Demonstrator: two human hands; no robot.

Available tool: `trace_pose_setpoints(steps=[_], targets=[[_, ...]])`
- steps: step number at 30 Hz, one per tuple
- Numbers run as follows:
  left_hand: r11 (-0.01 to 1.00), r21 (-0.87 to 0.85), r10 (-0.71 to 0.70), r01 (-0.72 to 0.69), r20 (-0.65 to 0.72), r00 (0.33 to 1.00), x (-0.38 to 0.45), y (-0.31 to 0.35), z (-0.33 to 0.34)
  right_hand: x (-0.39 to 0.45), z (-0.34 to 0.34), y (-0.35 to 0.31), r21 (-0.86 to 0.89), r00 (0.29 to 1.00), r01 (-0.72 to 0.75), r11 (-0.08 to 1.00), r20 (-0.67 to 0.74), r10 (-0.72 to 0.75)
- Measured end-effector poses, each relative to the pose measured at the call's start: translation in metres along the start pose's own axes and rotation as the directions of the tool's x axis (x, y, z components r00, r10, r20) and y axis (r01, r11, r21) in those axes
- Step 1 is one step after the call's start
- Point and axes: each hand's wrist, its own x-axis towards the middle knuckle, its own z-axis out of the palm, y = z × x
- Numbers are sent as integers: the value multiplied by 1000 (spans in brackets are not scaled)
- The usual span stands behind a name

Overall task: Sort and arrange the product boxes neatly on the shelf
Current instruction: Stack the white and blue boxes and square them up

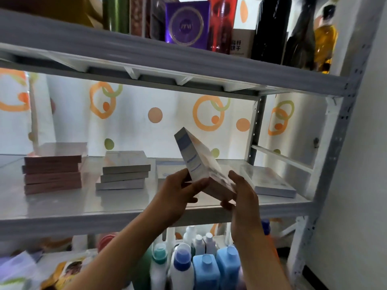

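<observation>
Both your hands, left (178,193) and right (244,195), grip one tilted box (201,164) above the shelf (83,210), fingers curled round its lower end, probably for stacking.

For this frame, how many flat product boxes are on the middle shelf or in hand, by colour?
Pink boxes, stacked at left: 4
Grey boxes, stacked in the middle: 3
White boxes lying flat at right: 1
White-and-blue box held tilted by left hand and right hand: 1
Total: 9
</observation>
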Motion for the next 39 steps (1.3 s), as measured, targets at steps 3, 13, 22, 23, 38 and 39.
trace_pose_setpoints(steps=[3, 13, 22, 23, 38, 39], targets=[[995, 101, -10, 9, 4, 1000, 13, -11, -15, 11, 5, 10, -98, 998, 49, 994, -28, -52], [902, 430, 42, 41, -181, 983, 32, -58, -43, 56, 32, 32, -396, 988, 130, 909, 131, -84], [862, 495, 103, 112, -388, 916, 43, -77, -45, 88, 43, 50, -401, 970, 198, 894, 212, -120], [839, 532, 121, 118, -393, 911, 43, -80, -43, 87, 43, 56, -378, 972, 193, 905, 202, -123], [829, 515, 76, 217, -488, 870, 47, -87, -41, 99, 48, 69, -448, 950, 162, 879, 313, -15], [812, 543, 96, 214, -486, 868, 46, -88, -39, 98, 47, 68, -451, 948, 165, 877, 316, -15]])
